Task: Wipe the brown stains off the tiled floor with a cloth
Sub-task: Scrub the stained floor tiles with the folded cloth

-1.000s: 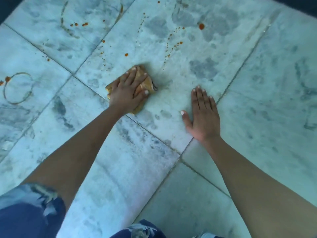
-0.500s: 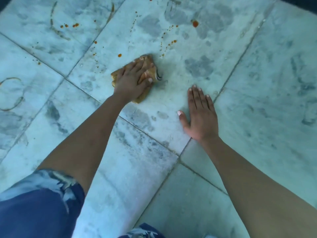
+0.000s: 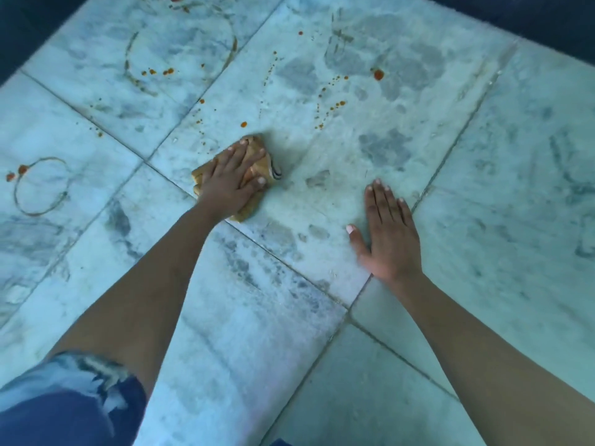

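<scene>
My left hand point(image 3: 230, 180) presses flat on a crumpled tan cloth point(image 3: 257, 162) on the pale marble tiled floor point(image 3: 322, 201). Just beyond the cloth lies a brown drop point(image 3: 243, 124). More brown spatter point(image 3: 333, 106) and a larger blob point(image 3: 378, 74) mark the same tile farther away. A brown ring stain point(image 3: 40, 188) lies on the tile to the left, and a bigger ring point(image 3: 180, 49) on the far tile. My right hand point(image 3: 388, 235) rests palm down on the floor to the right of the cloth, fingers spread, holding nothing.
Dark grout lines point(image 3: 289, 268) cross the floor diagonally between large tiles. A dark border point(image 3: 531, 17) runs along the far right edge of the tiles. My blue patterned sleeve point(image 3: 64, 397) shows at the lower left.
My left hand with the cloth has slid back and forth across the tile near the brown drop. My right hand stays planted on the floor. The head view has shifted slightly.
</scene>
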